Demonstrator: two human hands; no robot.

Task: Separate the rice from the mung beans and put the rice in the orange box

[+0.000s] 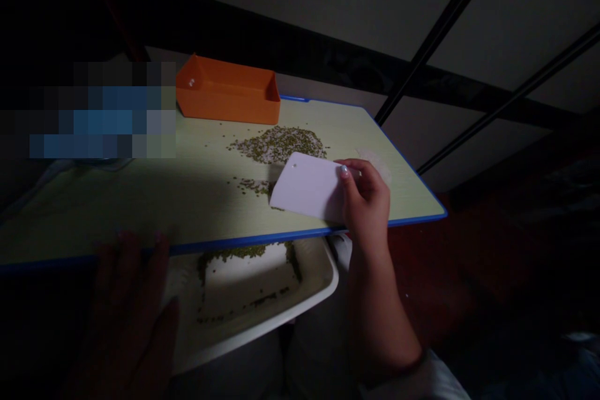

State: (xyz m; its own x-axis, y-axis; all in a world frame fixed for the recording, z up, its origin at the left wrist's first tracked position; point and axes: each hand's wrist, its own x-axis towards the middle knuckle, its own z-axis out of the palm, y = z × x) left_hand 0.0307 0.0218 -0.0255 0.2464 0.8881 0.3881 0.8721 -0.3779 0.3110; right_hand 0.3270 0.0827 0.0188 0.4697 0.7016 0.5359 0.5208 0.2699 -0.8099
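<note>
My right hand grips a white flat scraper card by its right edge, the card standing on the pale green table beside a spread of small green beans. My left hand lies in shadow at the table's front edge, its fingers wrapped on the rim of a white tray held under the edge. Some beans lie in the tray along its far side.
An orange rectangular box stands at the table's far side. The table has a blue rim. A blurred patch covers the left. Dark floor and a wall lie beyond.
</note>
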